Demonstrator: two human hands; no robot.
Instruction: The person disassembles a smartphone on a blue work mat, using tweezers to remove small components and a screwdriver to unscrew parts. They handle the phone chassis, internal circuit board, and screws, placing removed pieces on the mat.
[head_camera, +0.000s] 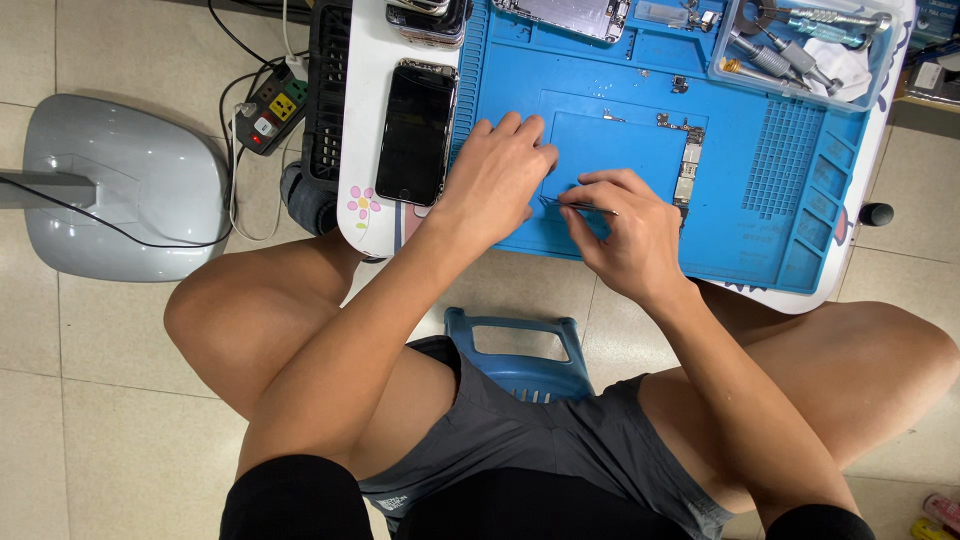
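my right hand (625, 235) sits just right of the frame's centre, fingers curled in and pinching a thin pair of metal tweezers (578, 207), whose tips point left toward my other hand. my left hand (497, 180) lies just left of it, palm down on the blue work mat (770, 150), fingers bent and close together; whatever its fingertips press on is hidden under them, so i cannot tell if it holds anything. the tweezer tips end right beside my left fingers, over the lower middle of the mat's inner panel.

a small circuit board (688, 165) lies on the mat just right of my right hand, near its knuckles but apart from them. a black phone (415, 132) rests face up on the white table, left of the mat and near my left wrist. in the upper right of the frame a clear tray (880, 80) holds screwdrivers. another opened phone (572, 14) lies at the top edge. on the floor at upper left are a grey lamp base (125, 185) and a power strip (272, 110). a blue stool (520, 350) shows between my knees.
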